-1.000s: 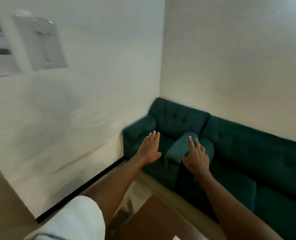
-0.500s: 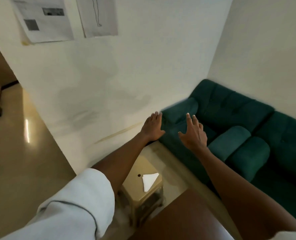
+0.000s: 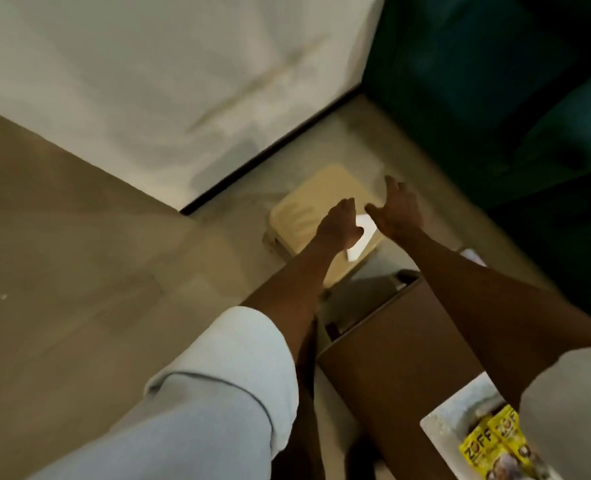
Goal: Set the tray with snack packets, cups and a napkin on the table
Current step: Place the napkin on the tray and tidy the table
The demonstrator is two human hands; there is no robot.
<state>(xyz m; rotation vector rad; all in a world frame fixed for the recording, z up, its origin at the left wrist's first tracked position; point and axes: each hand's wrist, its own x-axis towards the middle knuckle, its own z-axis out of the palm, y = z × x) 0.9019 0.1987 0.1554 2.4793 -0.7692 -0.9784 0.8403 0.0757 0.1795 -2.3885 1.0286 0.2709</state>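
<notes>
My left hand (image 3: 339, 226) and my right hand (image 3: 396, 211) reach out side by side above a low cream stool (image 3: 308, 209), fingers spread, holding nothing. A white napkin (image 3: 362, 242) lies on the stool's near right part, partly hidden by my hands. At the bottom right a white tray (image 3: 450, 415) rests on the brown table (image 3: 391, 351), with two yellow snack packets (image 3: 495, 445) in it; my right sleeve covers part of the tray. No cups show.
A white wall (image 3: 169, 84) with a black skirting strip runs behind the stool. A dark green sofa (image 3: 495, 84) fills the upper right. Beige floor (image 3: 62, 271) spreads to the left. The frame is blurred.
The view has tipped down from the wall and sofa toward the floor. Both hands have dropped over the stool and napkin, and the tray with packets has come into sight.
</notes>
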